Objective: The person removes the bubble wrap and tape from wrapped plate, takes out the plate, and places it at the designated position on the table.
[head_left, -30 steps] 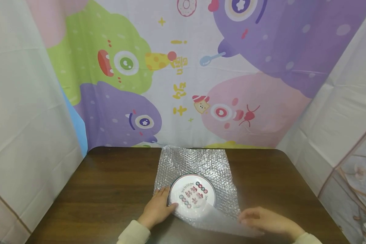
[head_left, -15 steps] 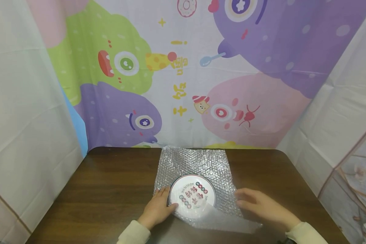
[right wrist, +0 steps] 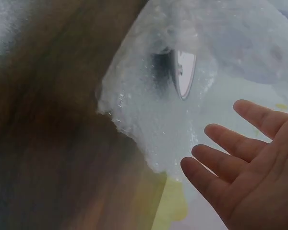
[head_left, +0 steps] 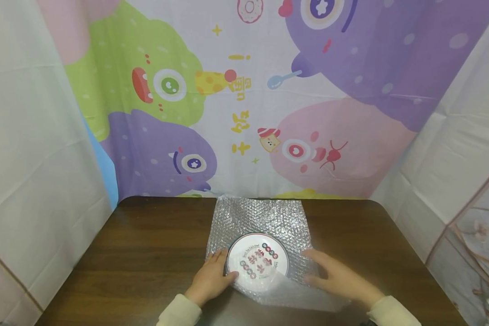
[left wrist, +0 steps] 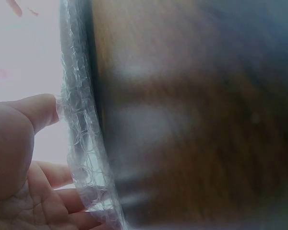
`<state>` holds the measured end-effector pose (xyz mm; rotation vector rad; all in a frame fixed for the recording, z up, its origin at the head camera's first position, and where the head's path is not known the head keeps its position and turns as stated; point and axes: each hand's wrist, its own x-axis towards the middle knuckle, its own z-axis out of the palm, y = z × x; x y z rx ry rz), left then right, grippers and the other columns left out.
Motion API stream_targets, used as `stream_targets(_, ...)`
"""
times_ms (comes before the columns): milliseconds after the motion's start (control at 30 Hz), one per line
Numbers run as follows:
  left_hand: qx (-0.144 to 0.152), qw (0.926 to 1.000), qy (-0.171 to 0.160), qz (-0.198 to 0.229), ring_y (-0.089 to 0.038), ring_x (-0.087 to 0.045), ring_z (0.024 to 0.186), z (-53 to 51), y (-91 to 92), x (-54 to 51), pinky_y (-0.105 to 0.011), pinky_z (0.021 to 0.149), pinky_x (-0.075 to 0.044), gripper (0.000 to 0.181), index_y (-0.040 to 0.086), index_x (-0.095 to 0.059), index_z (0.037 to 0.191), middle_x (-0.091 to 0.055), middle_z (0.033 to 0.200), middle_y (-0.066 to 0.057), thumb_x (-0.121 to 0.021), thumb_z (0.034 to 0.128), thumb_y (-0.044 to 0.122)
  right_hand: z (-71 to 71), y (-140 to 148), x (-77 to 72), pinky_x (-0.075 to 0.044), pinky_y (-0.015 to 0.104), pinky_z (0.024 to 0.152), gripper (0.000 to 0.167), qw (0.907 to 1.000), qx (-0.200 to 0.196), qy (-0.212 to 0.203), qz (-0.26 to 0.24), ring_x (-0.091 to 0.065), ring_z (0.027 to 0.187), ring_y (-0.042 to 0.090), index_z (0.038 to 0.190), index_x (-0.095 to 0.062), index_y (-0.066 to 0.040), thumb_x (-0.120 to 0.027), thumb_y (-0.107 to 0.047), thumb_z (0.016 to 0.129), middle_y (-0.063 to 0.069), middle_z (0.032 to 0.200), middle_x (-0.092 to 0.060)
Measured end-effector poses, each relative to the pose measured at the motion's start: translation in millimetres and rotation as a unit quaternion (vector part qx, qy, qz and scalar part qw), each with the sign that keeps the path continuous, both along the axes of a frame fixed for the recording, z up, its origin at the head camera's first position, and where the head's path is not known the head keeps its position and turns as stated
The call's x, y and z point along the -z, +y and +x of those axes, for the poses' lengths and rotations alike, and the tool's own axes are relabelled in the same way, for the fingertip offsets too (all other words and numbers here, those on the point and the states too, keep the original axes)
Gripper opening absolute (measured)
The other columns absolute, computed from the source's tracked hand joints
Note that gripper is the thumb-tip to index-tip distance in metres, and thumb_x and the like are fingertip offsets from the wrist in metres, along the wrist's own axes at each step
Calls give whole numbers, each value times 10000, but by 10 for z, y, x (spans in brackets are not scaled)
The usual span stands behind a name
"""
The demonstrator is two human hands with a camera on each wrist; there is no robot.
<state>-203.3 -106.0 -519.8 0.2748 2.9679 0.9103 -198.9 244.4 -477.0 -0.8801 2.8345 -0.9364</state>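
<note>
A round white plate (head_left: 250, 258) with a dark rim and red and green printing lies on a sheet of bubble wrap (head_left: 256, 215) in the head view. A clear flap (head_left: 289, 294) of the wrap covers the plate's near right part. My left hand (head_left: 209, 280) rests against the plate's left edge, thumb at the rim and fingers extended along the wrap. In the left wrist view, the thumb and fingers touch the wrapped edge (left wrist: 81, 105). My right hand (head_left: 338, 276), fingers spread, hovers beside the wrap's right side. Nothing is in its grasp in the right wrist view.
The brown wooden table (head_left: 146, 253) reaches back to a cloth backdrop (head_left: 244, 172) printed with cartoon monsters. Pale panels stand at the left (head_left: 36, 136) and right (head_left: 444, 145) sides.
My right hand has let go of the flap's right corner, then moved up and left toward the plate. The flap now lies lower. My left hand has stayed in place.
</note>
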Motion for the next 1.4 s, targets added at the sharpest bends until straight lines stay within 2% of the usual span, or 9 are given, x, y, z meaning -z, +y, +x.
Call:
stream_targets(200, -15, 10000, 15, 14, -563, -348, 1362, -3, 0, 3, -642, 1117, -316, 752, -90, -429, 1413, -425, 1460, -327, -688, 876, 368, 13, -6, 78, -422, 556, 1064, 704, 9990, -154, 109, 408, -500, 1330, 333, 1436, -462, -63, -614, -513, 918, 113, 1451, -522)
stream_targets(433, -2, 10000, -22, 2, -559, -347, 1364, 5, 1, -1, -638, 1121, -313, 756, -90, -427, 1415, -422, 1463, -325, -686, 879, 376, 34, 4, 164, -329, 628, 1104, 786, 9962, -235, -605, 579, -354, 1423, 416, 1502, -384, -100, -578, -579, 910, 185, 1557, -363)
stream_targets(567, -5, 10000, -27, 3, -561, -346, 1364, 5, 6, -16, -642, 1119, -312, 755, -92, -427, 1414, -423, 1463, -324, -688, 879, 372, 23, 36, 224, -273, 690, 1095, 785, 9947, -347, -785, 565, -273, 1431, 499, 1514, -356, -83, -580, -548, 923, 257, 1581, -260)
stream_targets(733, 2, 10000, -52, 0, -563, -342, 1366, 4, 4, -16, -646, 1117, -310, 759, -92, -421, 1418, -417, 1468, -324, -684, 883, 377, -9, 58, 285, -255, 716, 1085, 778, 9937, -412, -842, 606, -274, 1413, 537, 1508, -360, -61, -584, -527, 927, 282, 1576, -244)
stream_targets(933, 88, 9999, -117, 48, -564, -325, 1374, 2, -13, -30, -646, 1127, -294, 755, -90, -403, 1431, -398, 1479, -328, -662, 897, 377, -48, 65, 310, -235, 713, 1093, 765, 9938, -485, -691, 729, -293, 1399, 543, 1481, -386, -12, -591, -497, 926, 287, 1556, -285)
stream_targets(1133, 196, 9993, -176, 269, -571, -295, 1385, 9, -36, -63, -660, 1130, -273, 751, -89, -394, 1438, -377, 1484, -341, -647, 907, 376, -44, 67, 324, -191, 704, 1112, 791, 9929, -488, -738, 793, -265, 1413, 538, 1466, -409, -4, -608, -525, 905, 264, 1574, -267)
stream_targets(1400, 253, 9985, 57, 491, -558, -303, 1388, 8, -66, -80, -663, 1129, -269, 691, -77, -438, 1416, -380, 1497, -312, -639, 920, 359, -61, 80, 362, -210, 723, 1099, 801, 9920, -597, -679, 880, -294, 1408, 525, 1463, -420, -16, -643, -523, 885, 263, 1577, -264)
